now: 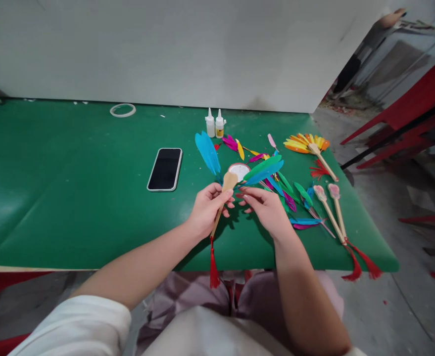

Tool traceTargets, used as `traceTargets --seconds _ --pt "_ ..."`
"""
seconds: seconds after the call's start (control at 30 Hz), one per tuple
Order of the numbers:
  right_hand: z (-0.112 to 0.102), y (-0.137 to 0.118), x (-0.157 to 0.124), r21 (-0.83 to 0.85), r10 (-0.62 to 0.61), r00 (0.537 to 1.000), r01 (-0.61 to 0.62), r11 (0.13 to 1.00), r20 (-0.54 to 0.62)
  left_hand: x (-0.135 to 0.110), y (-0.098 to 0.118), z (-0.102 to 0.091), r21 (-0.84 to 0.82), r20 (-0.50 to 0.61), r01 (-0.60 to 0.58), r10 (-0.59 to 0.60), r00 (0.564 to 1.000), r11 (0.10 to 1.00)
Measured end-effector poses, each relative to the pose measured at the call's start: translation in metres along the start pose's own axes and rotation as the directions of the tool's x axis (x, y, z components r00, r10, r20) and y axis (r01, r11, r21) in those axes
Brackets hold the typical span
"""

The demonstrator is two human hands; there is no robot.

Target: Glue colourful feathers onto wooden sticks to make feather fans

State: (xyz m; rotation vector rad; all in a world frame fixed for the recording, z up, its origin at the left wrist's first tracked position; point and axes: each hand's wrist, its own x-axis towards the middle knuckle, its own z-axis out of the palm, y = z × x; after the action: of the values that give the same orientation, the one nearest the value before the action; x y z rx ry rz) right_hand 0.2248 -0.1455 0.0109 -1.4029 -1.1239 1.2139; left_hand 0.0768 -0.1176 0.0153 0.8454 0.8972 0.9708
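Observation:
My left hand (pixel 207 207) is closed around the wooden handle (pixel 227 184) of a feather fan, whose red tassel (pixel 213 267) hangs below the table edge. Blue feathers (pixel 207 151) stand up from the handle's head on the left. My right hand (pixel 265 207) pinches the quill ends of a green feather and a blue feather (pixel 264 170) at the handle's head. A pile of loose coloured feathers (pixel 287 195) lies just right of my hands.
A green table (pixel 72 198) holds a black phone (pixel 165 169), two small glue bottles (pixel 215 124), a white ring (pixel 122 110), a round tape roll (pixel 239 170), a finished yellow-orange fan (pixel 306 144) and two wooden handles with red tassels (pixel 334 207). Red chairs (pixel 417 113) stand at right.

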Motion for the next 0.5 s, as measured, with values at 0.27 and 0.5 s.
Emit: traceTargets --seconds 0.27,0.5 --pt "0.02 -0.001 0.001 0.398 0.095 0.972 -0.001 0.917 -0.217 -0.002 -0.001 0.002 0.02 0.033 0.044 -0.045 0.998 0.999" --pt "0.021 -0.002 0.0 0.36 0.073 0.959 0.032 0.933 -0.275 -0.002 -0.002 0.001 0.015 0.046 0.048 -0.048 0.998 0.999"
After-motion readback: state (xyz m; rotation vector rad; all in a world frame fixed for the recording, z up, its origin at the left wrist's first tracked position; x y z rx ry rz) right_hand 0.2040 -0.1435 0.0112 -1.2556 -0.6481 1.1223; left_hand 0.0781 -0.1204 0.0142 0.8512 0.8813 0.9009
